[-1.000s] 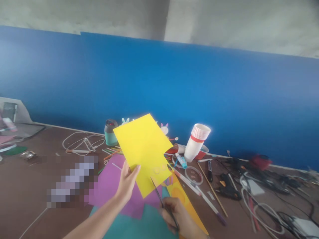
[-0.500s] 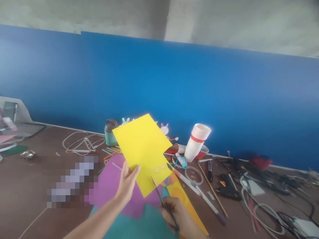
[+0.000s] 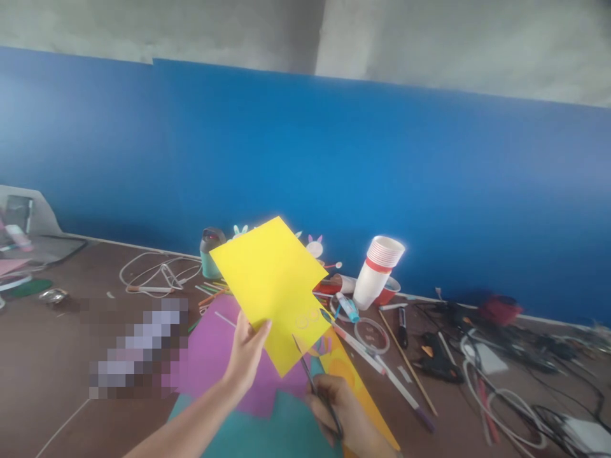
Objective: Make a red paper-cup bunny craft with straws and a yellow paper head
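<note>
Held up over the table is a sheet of yellow paper (image 3: 270, 273) with a notch in its right side and small drawn circles near its lower right edge. My left hand (image 3: 245, 353) grips its lower left edge, thumb on the front face. Closed around a pair of dark scissors (image 3: 312, 381) is my right hand (image 3: 341, 410). The blades point up and left, at the sheet's lower right edge below the circles. Beneath the hands lie purple paper (image 3: 205, 356), teal paper (image 3: 286, 423) and orange-yellow paper (image 3: 356, 375).
A stack of white paper cups (image 3: 377, 270) leans at the back right, near a roll of clear tape (image 3: 371, 336). Markers (image 3: 398, 385), a wooden stick (image 3: 408, 362) and a glue gun (image 3: 436, 366) lie at right among cables. A teal bottle (image 3: 210, 254) stands behind, against the blue partition (image 3: 305, 146).
The yellow sheet has turned and shifted slightly in my left hand, its top moving a little left. My right hand still holds the scissors at the lower right edge.
</note>
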The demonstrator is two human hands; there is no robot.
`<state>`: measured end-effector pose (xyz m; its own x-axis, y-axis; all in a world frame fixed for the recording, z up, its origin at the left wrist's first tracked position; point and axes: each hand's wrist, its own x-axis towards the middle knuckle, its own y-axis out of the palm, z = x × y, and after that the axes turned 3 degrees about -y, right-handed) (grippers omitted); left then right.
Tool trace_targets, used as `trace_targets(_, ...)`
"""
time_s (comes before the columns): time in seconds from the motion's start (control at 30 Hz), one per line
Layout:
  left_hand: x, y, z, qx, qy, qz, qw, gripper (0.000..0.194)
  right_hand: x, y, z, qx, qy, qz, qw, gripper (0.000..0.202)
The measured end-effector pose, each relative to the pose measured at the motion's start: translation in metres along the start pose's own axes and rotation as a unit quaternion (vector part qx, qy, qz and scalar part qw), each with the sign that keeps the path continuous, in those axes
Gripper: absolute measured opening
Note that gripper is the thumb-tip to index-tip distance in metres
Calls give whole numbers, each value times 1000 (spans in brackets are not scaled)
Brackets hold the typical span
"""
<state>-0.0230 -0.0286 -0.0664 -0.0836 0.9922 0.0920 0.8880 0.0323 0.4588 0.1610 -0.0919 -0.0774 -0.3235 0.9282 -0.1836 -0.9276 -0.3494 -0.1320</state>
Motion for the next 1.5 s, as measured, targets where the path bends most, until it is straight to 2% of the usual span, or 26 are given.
trace_targets(0.4,-1,1,0,9,7,-8,1000,58,-3,2,13,-7,11,-6,1000,46)
trace_targets(0.7,-3,4,-2,5,7,3,1000,61,-1,0,2,3,7,-2,1000,42)
trace_targets(1.0,-4,7,-4,13,19,19,1000,64,0,2,6,14,12,-14,1000,42)
trace_targets(1.27,-5,8,-5,5,17,16,1000,62,0,4,6,74,6,-1,997,42)
trace_targets(1.5,-6,10,-6,16,9,7,1000,63,-2,4,15,18,3,-15,1000,43)
